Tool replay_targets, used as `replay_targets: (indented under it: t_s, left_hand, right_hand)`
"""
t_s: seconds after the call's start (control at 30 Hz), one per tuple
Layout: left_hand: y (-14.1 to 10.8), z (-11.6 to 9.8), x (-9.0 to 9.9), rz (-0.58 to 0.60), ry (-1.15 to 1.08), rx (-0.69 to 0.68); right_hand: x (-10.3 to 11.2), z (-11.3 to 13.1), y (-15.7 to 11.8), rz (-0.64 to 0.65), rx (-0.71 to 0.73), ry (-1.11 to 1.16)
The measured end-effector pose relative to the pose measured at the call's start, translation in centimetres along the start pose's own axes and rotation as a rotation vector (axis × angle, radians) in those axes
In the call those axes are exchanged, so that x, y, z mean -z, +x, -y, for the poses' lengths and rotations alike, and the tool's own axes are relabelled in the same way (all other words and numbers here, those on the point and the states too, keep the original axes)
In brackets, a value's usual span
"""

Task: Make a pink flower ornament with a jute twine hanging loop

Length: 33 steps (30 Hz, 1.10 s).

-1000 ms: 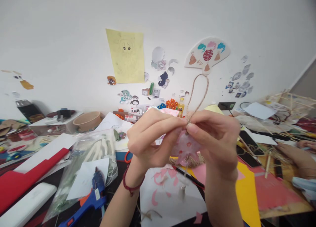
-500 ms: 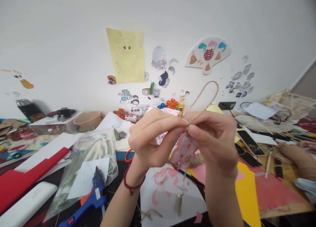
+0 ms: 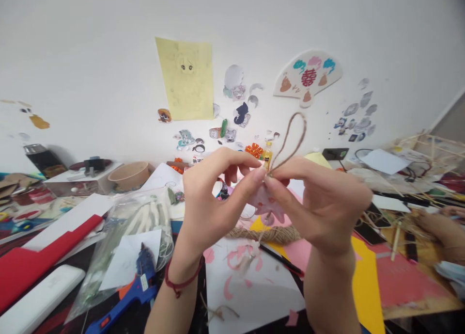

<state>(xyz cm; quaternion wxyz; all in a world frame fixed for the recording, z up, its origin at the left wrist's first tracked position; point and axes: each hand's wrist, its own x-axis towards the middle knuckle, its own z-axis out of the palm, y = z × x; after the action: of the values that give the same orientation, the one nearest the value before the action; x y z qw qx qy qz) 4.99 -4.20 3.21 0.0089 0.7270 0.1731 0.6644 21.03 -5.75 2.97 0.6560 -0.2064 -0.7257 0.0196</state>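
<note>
Both hands are raised in front of me at a small pink ornament (image 3: 269, 205) with red spots and a wavy edge. A loop of brown twine (image 3: 304, 129) stands up from its top. My left hand (image 3: 214, 203) has its thumb and index finger pressed together at the base of the loop. My right hand (image 3: 323, 203) pinches the twine at the same spot, and the fingertips of both hands meet there. A pale, blurred tassel (image 3: 250, 257) hangs below the ornament. The knot itself is mostly hidden by fingertips.
Beneath my hands lie a white sheet (image 3: 254, 300) with pink scraps, a twine skein (image 3: 279, 234) and a black pen (image 3: 281, 260). A blue glue gun (image 3: 140, 288) rests at left by a plastic bag (image 3: 127, 213). Another person's hand (image 3: 441, 232) is at far right.
My hands have turned, and the ornament has tilted and shifted slightly left. The twine loop has moved left and now stands more upright. The tassel has swung up and to the left.
</note>
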Motion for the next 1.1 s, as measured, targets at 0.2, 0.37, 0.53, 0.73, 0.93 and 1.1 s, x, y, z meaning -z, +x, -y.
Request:
replay_targets:
  t_s: [0.2,0.37,0.53,0.73,0.93,1.1]
  left_hand:
    - [0.2,-1.1,0.4,-0.003,0.174,-0.092]
    - [0.2,-1.0,0.5,-0.016,0.182,-0.071]
    - [0.3,-0.6,0.8,0.030,0.084,0.025]
    - [0.5,-0.4,1.3,0.111,0.002,0.153]
    - [0.7,-0.1,1.6,0.170,-0.159,0.285]
    - [0.7,0.3,1.6,0.169,-0.199,0.304]
  right_hand:
    - [-0.1,0.1,-0.4,0.102,0.025,-0.172]
    - [-0.4,0.0,-0.2,0.120,0.025,-0.150]
    - [-0.5,-0.1,0.0,0.120,0.001,-0.138]
    - [-0.9,-0.7,0.2,0.082,0.099,-0.090]
    - [-0.9,-1.0,0.3,0.095,0.106,-0.099]
    - [-0.9,-1.0,0.3,0.098,0.106,-0.111]
